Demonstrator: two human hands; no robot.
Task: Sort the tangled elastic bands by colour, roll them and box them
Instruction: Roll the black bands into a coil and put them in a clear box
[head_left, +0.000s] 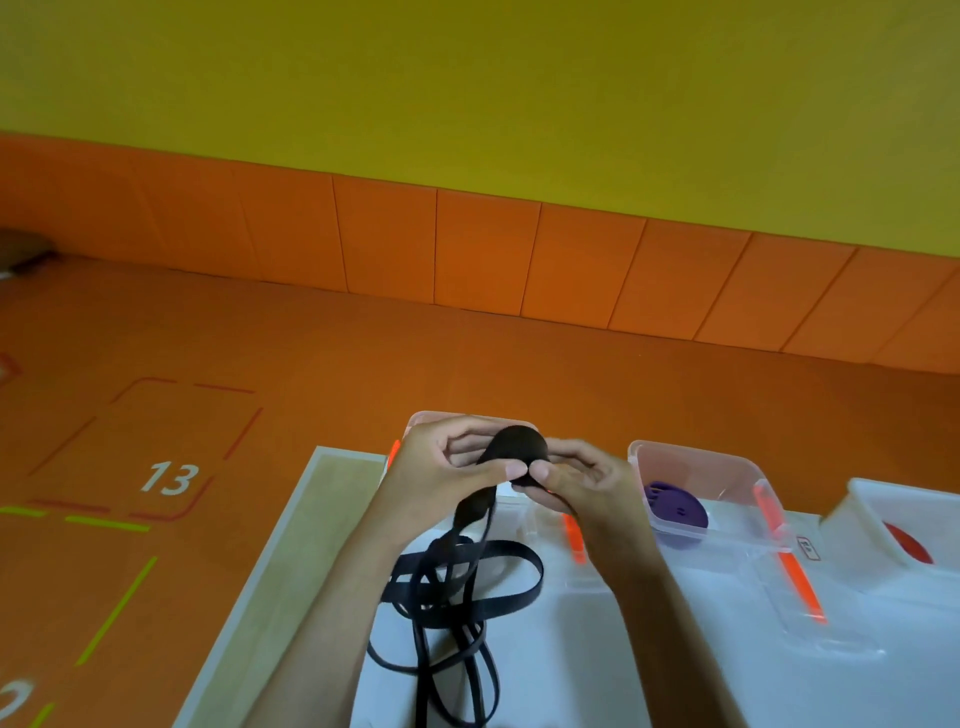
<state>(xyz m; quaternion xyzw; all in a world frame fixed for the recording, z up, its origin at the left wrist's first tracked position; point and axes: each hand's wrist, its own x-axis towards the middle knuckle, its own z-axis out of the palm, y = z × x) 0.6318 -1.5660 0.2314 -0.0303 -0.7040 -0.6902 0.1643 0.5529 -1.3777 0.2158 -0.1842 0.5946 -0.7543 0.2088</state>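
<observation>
1. Head view: nearest the wearer, below both wrists, the loose part of the black elastic band lies in tangled loops on the white table. A few strands run off the bottom edge between the forearms.
2. From those loops a strand rises to the hands and ends in a compact black roll, held clear of the table.
3. The left hand grips the roll from its left side, with the thumb tip pressed on the near face and the fingers curled round behind.
4. The right hand pinches the roll from the other side (this hand is slightly blurred). Its thumb tip meets the left thumb and its fingers curl underneath.
5. Just right of the right forearm, a clear lid lies flat on the table with an orange latch on it.
6. Right of the right hand stands a clear box holding a purple roll. Further right again is a white box with a red roll inside, partly cut off by the frame edge.
7. Directly behind the hands is another clear box, mostly hidden by them (what it holds cannot be told).
8. Beyond the table, left of the left hand, the orange floor carries a painted number 13. Behind it stand orange wall panels under a yellow-green wall.
</observation>
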